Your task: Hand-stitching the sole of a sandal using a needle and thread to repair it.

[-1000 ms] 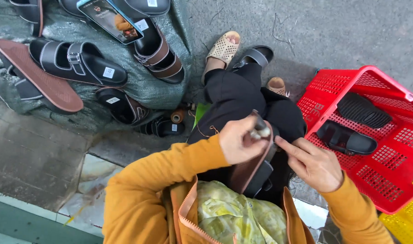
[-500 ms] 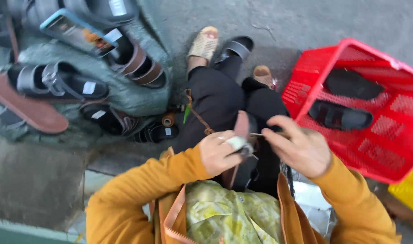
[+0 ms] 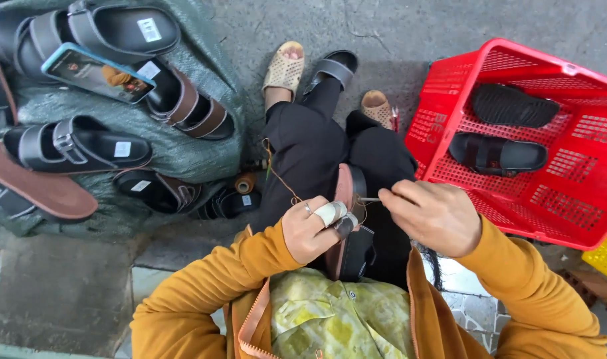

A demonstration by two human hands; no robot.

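Left hand (image 3: 313,229) grips a brown sandal (image 3: 343,199); right hand (image 3: 436,216) pinches a needle (image 3: 370,199).

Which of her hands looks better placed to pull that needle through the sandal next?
Probably the right hand: its fingertips already pinch the needle at the edge of the sandal. The left hand, with a taped finger, grips the sandal and steadies it on the lap.
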